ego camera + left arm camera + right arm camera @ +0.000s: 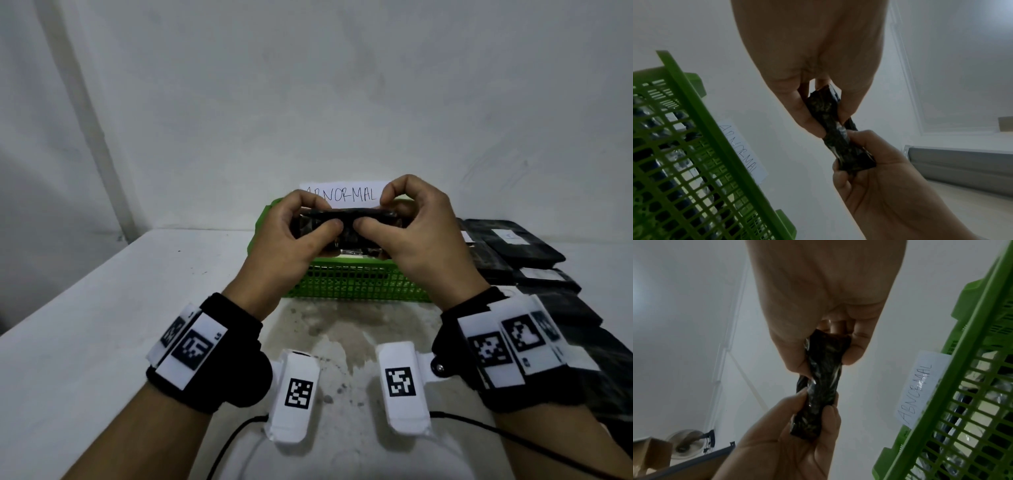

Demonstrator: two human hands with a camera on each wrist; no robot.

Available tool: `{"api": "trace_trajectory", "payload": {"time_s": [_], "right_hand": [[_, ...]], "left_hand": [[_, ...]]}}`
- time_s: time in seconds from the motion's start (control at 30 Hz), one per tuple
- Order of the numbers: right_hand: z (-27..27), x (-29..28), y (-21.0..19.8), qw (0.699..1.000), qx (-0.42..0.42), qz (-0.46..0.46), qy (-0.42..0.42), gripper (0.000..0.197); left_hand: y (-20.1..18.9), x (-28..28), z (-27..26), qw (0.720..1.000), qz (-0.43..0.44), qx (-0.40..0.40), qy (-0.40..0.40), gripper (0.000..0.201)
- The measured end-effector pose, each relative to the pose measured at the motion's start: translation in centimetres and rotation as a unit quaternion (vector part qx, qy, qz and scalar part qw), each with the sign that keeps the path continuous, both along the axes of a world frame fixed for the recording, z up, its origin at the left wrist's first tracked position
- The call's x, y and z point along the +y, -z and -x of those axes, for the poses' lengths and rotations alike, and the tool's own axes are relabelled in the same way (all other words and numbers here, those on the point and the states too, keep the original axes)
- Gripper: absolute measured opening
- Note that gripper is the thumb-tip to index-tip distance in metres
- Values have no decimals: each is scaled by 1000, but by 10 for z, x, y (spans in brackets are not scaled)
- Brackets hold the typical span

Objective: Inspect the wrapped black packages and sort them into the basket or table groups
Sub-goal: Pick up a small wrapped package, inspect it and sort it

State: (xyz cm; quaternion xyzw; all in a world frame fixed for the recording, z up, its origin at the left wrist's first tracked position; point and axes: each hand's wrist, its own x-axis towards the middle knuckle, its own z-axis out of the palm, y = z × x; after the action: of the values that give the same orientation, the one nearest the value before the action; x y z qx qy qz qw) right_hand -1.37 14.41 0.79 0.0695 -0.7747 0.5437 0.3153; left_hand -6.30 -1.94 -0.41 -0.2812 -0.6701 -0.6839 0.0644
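Observation:
Both hands hold one black wrapped package edge-on above the green basket. My left hand pinches its left end between thumb and fingers. My right hand pinches the right end the same way. The left wrist view shows the package as a crinkled dark strip between the two hands. In the right wrist view the package runs from the right hand's fingers down to the left hand's. Several black packages lie in a group on the table at the right. More packages lie inside the basket.
A white paper sign reading ABNORMAL stands on the wall behind the basket. The white table stretches left of the basket. Stains mark the table surface near me. A black cable trails over the front of the table.

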Motion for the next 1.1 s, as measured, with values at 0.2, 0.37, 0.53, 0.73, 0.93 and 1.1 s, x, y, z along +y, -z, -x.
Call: {"api": "trace_trajectory", "payload": {"time_s": [0.2, 0.37, 0.53, 0.73, 0.93, 1.1], "right_hand": [[-2, 1, 1, 999, 22, -41, -16, 27], [-4, 12, -3, 997, 52, -60, -27, 33], [-5, 22, -1, 995, 6, -82, -62, 45], [-1, 15, -3, 986, -84, 70, -129, 34], [-1, 11, -4, 997, -38, 41, -62, 26], [-1, 13, -1, 995, -63, 58, -42, 24]], "left_hand": [[-3, -3, -1, 999, 26, 12, -14, 33], [-4, -1, -6, 998, 35, -55, 11, 38], [-7, 0, -11, 996, -13, -74, 54, 28], [-5, -1, -7, 996, -54, -57, 49, 20], [-2, 6, -8, 998, -33, -42, 43, 20], [-6, 1, -7, 991, -63, -80, 86, 11]]}}
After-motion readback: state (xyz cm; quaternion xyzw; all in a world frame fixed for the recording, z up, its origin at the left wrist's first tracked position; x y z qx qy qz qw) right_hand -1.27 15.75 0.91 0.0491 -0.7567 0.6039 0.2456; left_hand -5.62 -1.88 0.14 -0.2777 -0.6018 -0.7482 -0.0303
